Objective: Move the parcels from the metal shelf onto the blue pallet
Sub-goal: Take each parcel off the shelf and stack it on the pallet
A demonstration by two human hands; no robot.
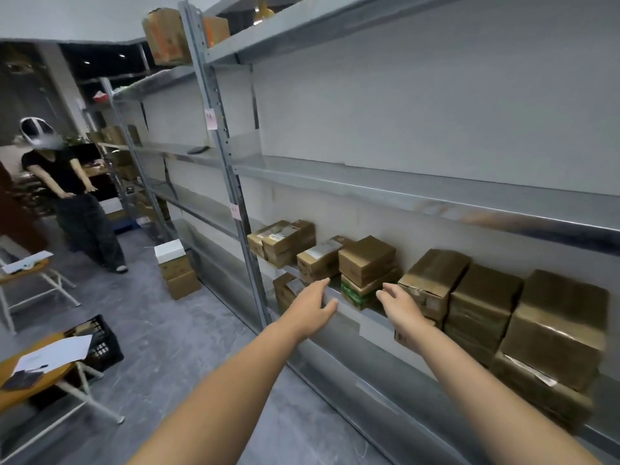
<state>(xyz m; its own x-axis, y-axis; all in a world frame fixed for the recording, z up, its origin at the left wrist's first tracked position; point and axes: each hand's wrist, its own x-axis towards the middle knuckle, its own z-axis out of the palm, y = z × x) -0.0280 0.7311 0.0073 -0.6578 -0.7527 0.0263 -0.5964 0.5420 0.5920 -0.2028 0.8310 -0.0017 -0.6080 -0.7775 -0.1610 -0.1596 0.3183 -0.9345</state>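
Observation:
Several brown cardboard parcels stand on a low level of the metal shelf [349, 317]. In the middle, a plain brown parcel [366, 258] lies on top of a green-printed parcel [360, 292]. Both my arms stretch toward this stack. My left hand [313, 305] is at the shelf's front edge, left of the stack, fingers straight and holding nothing. My right hand [401, 305] hangs just right of the green parcel, fingers relaxed and empty. Larger parcels [432, 280] stand to the right. A bit of blue pallet [125, 226] shows far back on the floor.
A person in black [77, 203] stands in the aisle at the left. Stacked boxes with a white one on top [176, 268] sit on the floor by the shelf post. Round tables with papers [40, 367] and a black crate [100, 344] stand at the left.

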